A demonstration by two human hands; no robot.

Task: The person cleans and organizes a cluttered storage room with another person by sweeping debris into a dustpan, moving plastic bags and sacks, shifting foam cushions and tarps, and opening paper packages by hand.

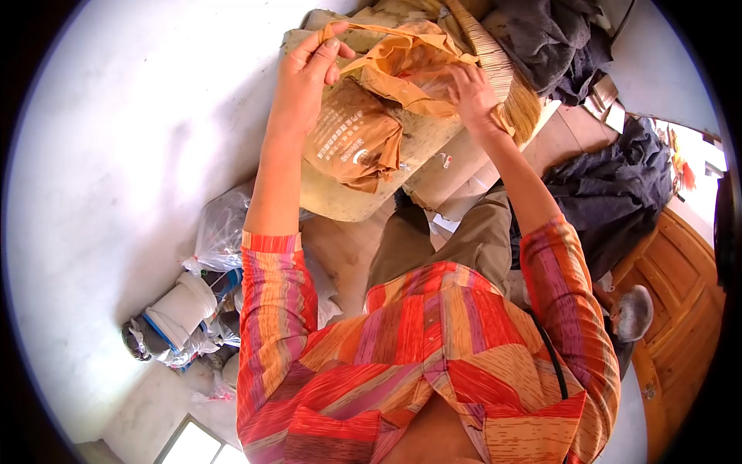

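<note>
An orange plastic bag (386,73) with its mouth open lies on a yellowish padded surface (340,197). My left hand (311,69) pinches one of the bag's handles, pulled up to the left. At the right side of the mouth, my right hand (473,94) has its fingers curled over the rim. Some of those fingertips are hidden by the plastic. Just below the mouth, a brownish-orange bag (352,143) with white printing lies crumpled. What the open bag contains is not clear.
A straw broom (514,97) lies right of the bags, near dark cloth (549,42). More dark clothing (614,182) is heaped at the right, by a wooden door (672,309). A white bucket (182,309) and clear plastic bags (222,228) stand along the left wall.
</note>
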